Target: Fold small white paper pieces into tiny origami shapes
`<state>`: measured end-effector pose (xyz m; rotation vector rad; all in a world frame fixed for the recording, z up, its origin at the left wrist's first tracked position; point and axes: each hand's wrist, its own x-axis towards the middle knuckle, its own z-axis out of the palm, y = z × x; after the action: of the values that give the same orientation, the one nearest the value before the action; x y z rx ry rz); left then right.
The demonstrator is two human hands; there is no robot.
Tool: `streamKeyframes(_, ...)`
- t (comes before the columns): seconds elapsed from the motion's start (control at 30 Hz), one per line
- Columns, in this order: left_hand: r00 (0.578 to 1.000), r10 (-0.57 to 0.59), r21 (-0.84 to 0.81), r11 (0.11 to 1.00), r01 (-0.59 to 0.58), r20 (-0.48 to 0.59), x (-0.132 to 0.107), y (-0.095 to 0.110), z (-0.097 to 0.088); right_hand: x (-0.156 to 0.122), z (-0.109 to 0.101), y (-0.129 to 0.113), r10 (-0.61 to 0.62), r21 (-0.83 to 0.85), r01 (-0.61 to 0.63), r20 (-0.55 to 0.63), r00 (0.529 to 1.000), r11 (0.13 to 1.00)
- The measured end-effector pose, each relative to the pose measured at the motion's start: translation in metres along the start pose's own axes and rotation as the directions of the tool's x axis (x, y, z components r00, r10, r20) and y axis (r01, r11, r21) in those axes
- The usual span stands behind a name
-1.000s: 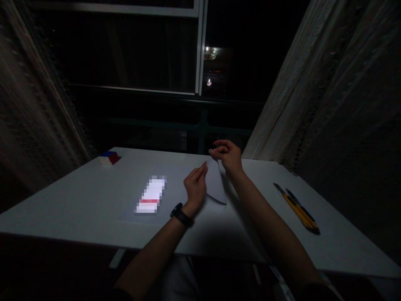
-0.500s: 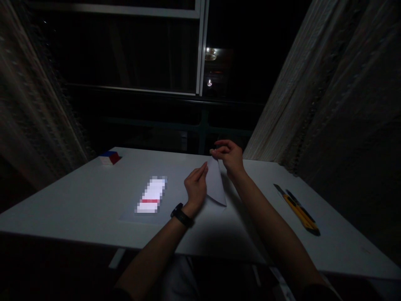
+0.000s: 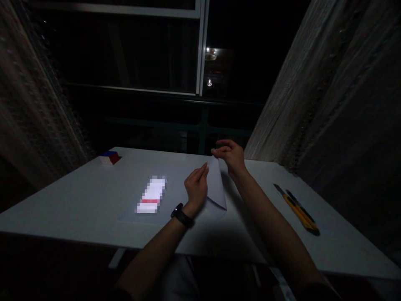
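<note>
A folded sheet of white paper (image 3: 216,188) lies on the white table (image 3: 78,200) in dim light. My right hand (image 3: 230,156) pinches the paper's far tip at the top of the fold. My left hand (image 3: 196,188), with a black watch on the wrist, rests flat against the paper's left edge, fingers stretched out and together.
A yellow and black utility knife (image 3: 297,209) lies on the table at the right. A red, white and blue block (image 3: 109,157) sits at the far left corner. A bright blurred patch (image 3: 152,194) lies left of my hands. Curtains hang on both sides of a dark window.
My right hand has lifted the paper's far tip slightly up and to the right. The left hand has barely moved.
</note>
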<state>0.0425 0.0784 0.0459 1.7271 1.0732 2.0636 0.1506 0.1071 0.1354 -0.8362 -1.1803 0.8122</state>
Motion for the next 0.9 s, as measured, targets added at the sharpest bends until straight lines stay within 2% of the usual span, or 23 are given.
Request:
streamKeyframes(0.23, 1.0, -0.002, 0.035, 0.999, 0.002, 0.003, 0.0004, 0.0004, -0.0004, -0.0004, 0.0001, -0.0001, 0.023, 0.028, -0.023, -0.004, 1.0, 0.999)
streamKeyframes(0.47, 1.0, 0.011, 0.041, 0.999, -0.012, 0.006, 0.0006, 0.001, -0.0008, 0.0004, 0.0009, 0.0015, -0.031, -0.013, 0.03, -0.039, 0.999, 0.999)
streamKeyframes(0.67, 0.999, 0.038, 0.049, 0.998, -0.038, 0.009, 0.0005, -0.0007, -0.0009, 0.0006, -0.0009, 0.0018, -0.016, -0.056, 0.016, 0.008, 1.0, 0.998)
streamKeyframes(0.9, 0.999, 0.033, 0.044, 0.998, -0.033, 0.012, 0.0, -0.0014, -0.0011, 0.0005, -0.0024, -0.0006, -0.02, -0.095, 0.02, 0.006, 1.0, 0.995)
